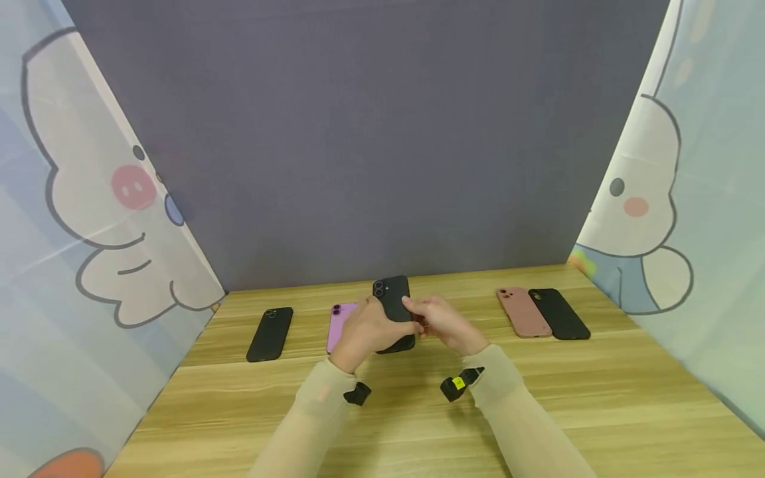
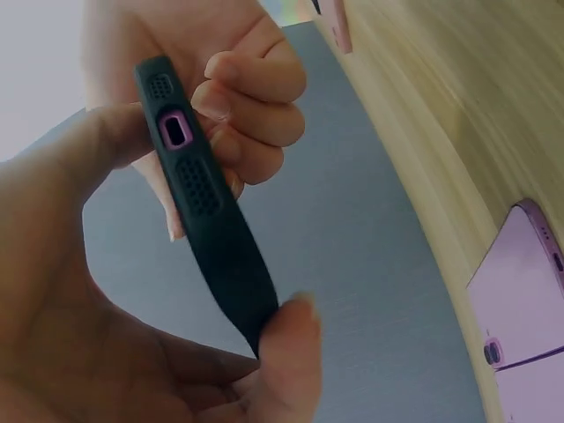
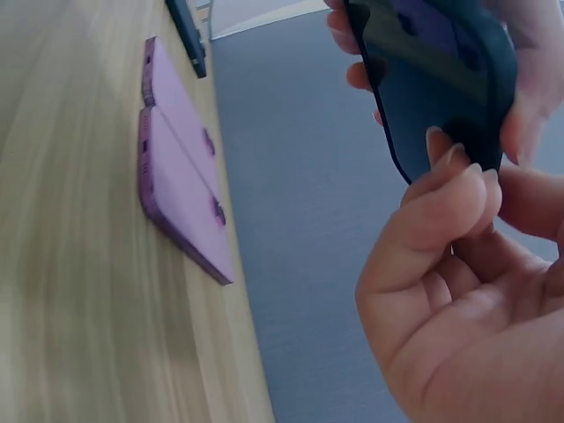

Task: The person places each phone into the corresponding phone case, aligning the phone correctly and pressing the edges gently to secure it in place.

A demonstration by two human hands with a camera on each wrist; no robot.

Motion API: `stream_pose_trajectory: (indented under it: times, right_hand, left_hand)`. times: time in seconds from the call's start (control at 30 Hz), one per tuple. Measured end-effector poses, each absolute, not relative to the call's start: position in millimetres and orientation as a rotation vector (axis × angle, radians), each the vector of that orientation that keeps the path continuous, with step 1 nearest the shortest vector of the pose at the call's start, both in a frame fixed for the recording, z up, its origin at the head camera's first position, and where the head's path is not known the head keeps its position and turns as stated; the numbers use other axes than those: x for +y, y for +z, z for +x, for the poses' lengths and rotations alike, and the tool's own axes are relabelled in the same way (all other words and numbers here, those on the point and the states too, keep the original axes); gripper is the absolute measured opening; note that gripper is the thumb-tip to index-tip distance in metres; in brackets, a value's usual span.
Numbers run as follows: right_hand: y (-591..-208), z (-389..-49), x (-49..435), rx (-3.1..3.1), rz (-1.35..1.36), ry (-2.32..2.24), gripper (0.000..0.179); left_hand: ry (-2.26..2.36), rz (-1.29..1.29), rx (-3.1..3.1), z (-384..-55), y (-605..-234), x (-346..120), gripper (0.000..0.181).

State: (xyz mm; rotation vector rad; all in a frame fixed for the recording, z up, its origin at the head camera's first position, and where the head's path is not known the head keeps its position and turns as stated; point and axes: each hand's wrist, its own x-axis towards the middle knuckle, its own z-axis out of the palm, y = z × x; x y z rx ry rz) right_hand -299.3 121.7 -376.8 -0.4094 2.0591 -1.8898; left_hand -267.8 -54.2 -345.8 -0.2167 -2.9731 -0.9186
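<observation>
My left hand (image 1: 370, 325) grips a phone in a black case (image 1: 394, 302), held above the table. The left wrist view shows its bottom end, with a purple-rimmed port inside the opening of the case (image 2: 233, 256). Thumb and fingers of that hand hold the case by opposite edges. With curled fingers and thumb, my right hand (image 1: 445, 322) pinches the edge near a lower corner, as the right wrist view shows, where the dark glossy screen (image 3: 423, 106) faces that camera. Beside the left hand lies a purple phone (image 1: 339, 322), partly covered by it.
Two purple phones, a nearer one (image 3: 181, 194) and a farther one (image 3: 176, 84), lie side by side in the right wrist view. A black case (image 1: 270, 335) lies at the left. On the right, a pink case (image 1: 523, 312) touches another black case (image 1: 560, 314). A grey panel (image 1: 382, 139) stands behind the table.
</observation>
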Motion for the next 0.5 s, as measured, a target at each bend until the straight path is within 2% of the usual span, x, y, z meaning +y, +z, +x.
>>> stream_pose_trajectory:
  times: [0.07,0.23,0.5]
  right_hand:
    - [-379,-300,121,2.073,-0.435,-1.854,0.046]
    - [-382,-298,120,2.085,-0.496,-1.781,0.045]
    - [-380,-301,123,2.148,-0.495,-1.677,0.042]
  left_hand:
    - [-0.897,-0.218,-2.999,-268,-347,-56,0.087]
    - [-0.947,-0.260,-3.071,-271,-349,-63,0.056]
    - [-0.886,-0.235,-3.110,-278,-353,-82,0.050]
